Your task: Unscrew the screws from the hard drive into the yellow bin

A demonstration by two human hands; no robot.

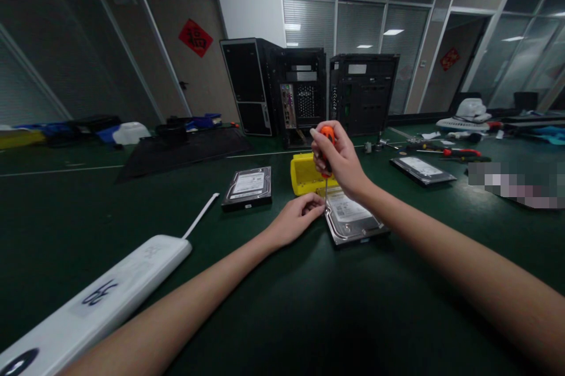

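Observation:
My right hand (335, 155) is wrapped around the orange-and-black handle of a screwdriver (328, 133), held upright. Its thin shaft points down at the left edge of a hard drive (351, 211), which lies flat on the table with its label up. Low beside that edge, my left hand (298, 217) has its fingers curled and closed against the drive, close to the screwdriver's tip. Whether the tip sits in a screw is too small to tell. Just behind the drive stands an open yellow case (304, 173), partly covered by my right hand.
A second hard drive (248, 188) lies to the left, a third (422, 170) to the right. A white power-strip-like bar (106, 299) fills the lower left. Computer cases (304, 93) stand at the back. Red-handled tools (461, 153) lie at the right on the green table (273, 317).

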